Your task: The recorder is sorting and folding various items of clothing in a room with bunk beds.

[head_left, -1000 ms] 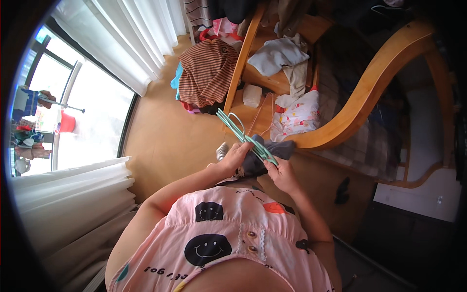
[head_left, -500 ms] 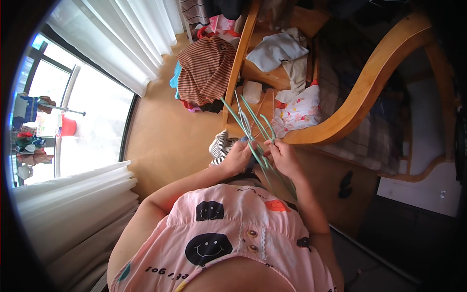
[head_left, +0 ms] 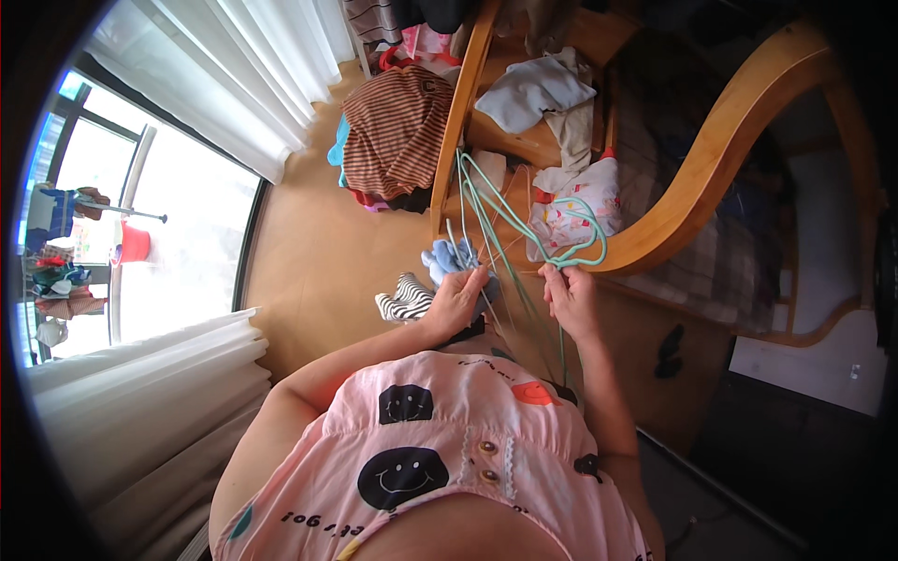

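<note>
My right hand (head_left: 571,297) is closed on a bunch of mint-green clothes hangers (head_left: 510,217), gripping them near their hooked ends. Their long thin arms fan out toward the wooden ladder-bed step and down past my lap. My left hand (head_left: 456,301) is closed, with a thin pale hanger (head_left: 456,239) sticking up out of it; how many it holds is hidden by the fingers. Just beyond the left hand lies a light-blue cloth (head_left: 441,259), partly covered by it. Beside that, a black-and-white striped cloth (head_left: 406,298) rests near the floor.
A heap of clothes under a brown striped garment (head_left: 398,131) lies ahead. Wooden steps with a pale-blue garment (head_left: 533,95) and a white printed cloth (head_left: 585,201) adjoin a curved wooden bed rail (head_left: 687,206). White curtains (head_left: 224,65) hang by the bright window at left.
My hands have drawn apart, the right moving rightward with the green hangers. The bundle has separated, leaving a pale hanger in my left hand. More of the light-blue cloth now shows.
</note>
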The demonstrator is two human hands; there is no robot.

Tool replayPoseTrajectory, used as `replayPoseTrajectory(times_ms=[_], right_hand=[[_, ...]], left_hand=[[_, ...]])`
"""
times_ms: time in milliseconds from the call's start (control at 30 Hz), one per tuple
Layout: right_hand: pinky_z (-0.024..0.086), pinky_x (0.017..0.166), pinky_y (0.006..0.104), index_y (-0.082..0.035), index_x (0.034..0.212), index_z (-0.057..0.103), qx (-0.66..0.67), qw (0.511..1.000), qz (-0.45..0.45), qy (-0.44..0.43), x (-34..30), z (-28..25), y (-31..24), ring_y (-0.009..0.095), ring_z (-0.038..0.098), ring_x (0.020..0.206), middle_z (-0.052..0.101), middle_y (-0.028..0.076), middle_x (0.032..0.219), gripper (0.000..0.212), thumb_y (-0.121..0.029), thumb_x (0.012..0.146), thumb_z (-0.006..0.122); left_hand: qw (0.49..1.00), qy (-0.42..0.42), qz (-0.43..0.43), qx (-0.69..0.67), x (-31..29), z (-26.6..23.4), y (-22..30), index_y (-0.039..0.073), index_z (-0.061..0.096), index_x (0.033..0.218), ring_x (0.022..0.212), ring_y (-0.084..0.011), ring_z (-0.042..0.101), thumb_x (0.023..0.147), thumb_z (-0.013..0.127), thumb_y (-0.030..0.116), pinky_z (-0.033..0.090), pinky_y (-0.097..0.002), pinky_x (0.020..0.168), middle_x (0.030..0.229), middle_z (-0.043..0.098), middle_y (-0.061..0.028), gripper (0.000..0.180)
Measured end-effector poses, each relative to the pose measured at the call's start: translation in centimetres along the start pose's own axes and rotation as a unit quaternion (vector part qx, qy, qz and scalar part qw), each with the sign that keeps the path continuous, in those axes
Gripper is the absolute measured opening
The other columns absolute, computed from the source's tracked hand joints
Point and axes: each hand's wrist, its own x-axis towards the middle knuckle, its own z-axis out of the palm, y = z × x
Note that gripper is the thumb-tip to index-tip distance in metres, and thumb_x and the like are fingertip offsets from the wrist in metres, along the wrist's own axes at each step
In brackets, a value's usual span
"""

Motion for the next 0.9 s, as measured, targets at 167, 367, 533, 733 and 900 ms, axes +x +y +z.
replayPoseTrajectory(times_ms=[167,367,533,733,900], right_hand=[[0.044,0.05,0.0396,-0.002,0.085,0.051,-0.243,0.946,-0.209,0.053,0.0,1.1,-1.3,0.03,0.058,0.055,0.056,0.013,0.058,0.01,-0.011,0.086,0.048],[0.043,0.051,0.0444,-0.004,0.084,0.05,-0.291,0.933,-0.19,0.094,0.3,3.0,-2.0,0.037,0.057,0.059,0.057,0.018,0.062,0.015,-0.019,0.086,0.047],[0.047,0.067,0.0373,0.002,0.096,0.058,-0.205,0.967,-0.113,0.1,0.8,4.8,0.3,0.034,0.061,0.08,0.062,0.02,0.085,0.022,-0.015,0.088,0.045],[0.042,0.053,0.0439,-0.001,0.089,0.054,-0.132,0.977,-0.108,0.13,2.4,4.3,4.1,0.041,0.056,0.063,0.057,0.022,0.066,0.021,-0.02,0.089,0.045],[0.045,0.055,0.0315,0.0,0.09,0.054,-0.076,0.986,-0.103,0.104,5.4,2.8,8.7,0.02,0.056,0.057,0.056,0.011,0.068,0.023,-0.019,0.091,0.042]], left_hand=[[1.0,-0.012,-0.014,-0.018,-0.1,1.5,1.9,0.002,0.051,0.069,0.054,-0.0028,0.033,0.094,0.038,0.033,0.03,-0.0226,0.046,0.057,0.039,0.0055,0.043],[0.996,-0.077,0.001,0.049,0.4,2.9,1.4,-0.002,0.052,0.077,0.057,-0.0061,0.038,0.094,0.04,0.028,0.036,-0.025,0.05,0.059,0.044,0.0012,0.037],[0.995,-0.015,0.088,0.042,1.6,3.1,-0.5,-0.004,0.054,0.085,0.06,-0.0147,0.043,0.094,0.039,0.027,0.041,-0.032,0.058,0.064,0.052,-0.0109,0.036],[0.991,-0.046,0.046,0.12,3.6,3.8,-0.9,-0.005,0.054,0.082,0.054,-0.0223,0.044,0.094,0.037,0.032,0.042,-0.0356,0.057,0.059,0.049,-0.0181,0.043],[0.987,-0.053,0.006,0.154,6.1,3.1,-2.1,-0.006,0.053,0.077,0.054,-0.0172,0.042,0.093,0.042,0.031,0.04,-0.0346,0.055,0.057,0.047,-0.016,0.043]])
